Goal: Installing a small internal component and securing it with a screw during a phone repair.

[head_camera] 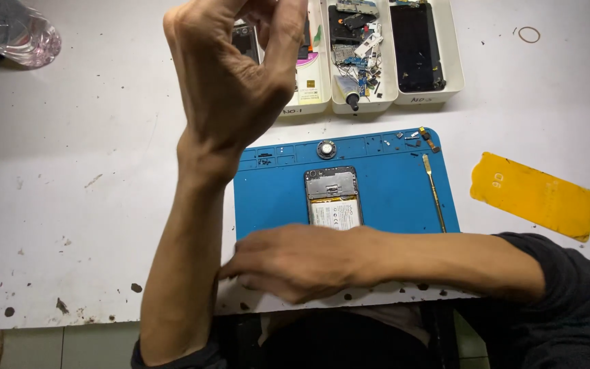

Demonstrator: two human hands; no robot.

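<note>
My left hand (230, 75) is raised high over the table, wrist bent, fingertips drawn together at the top edge of the view. Whether it holds anything is hidden. My right hand (295, 263) lies palm down, fingers spread and slightly blurred, across the front edge of a blue work mat (390, 184). It covers the lower end of an opened phone (332, 195), which lies back-up on the mat showing its battery and circuit board. A small round metal part (326, 148) sits just beyond the phone.
A thin metal prying tool (435, 191) lies on the mat's right side. White trays (363, 102) holding phone parts stand behind the mat. A yellow plastic sheet (532, 195) lies at the right, and a clear plastic bottle (11, 31) at the far left.
</note>
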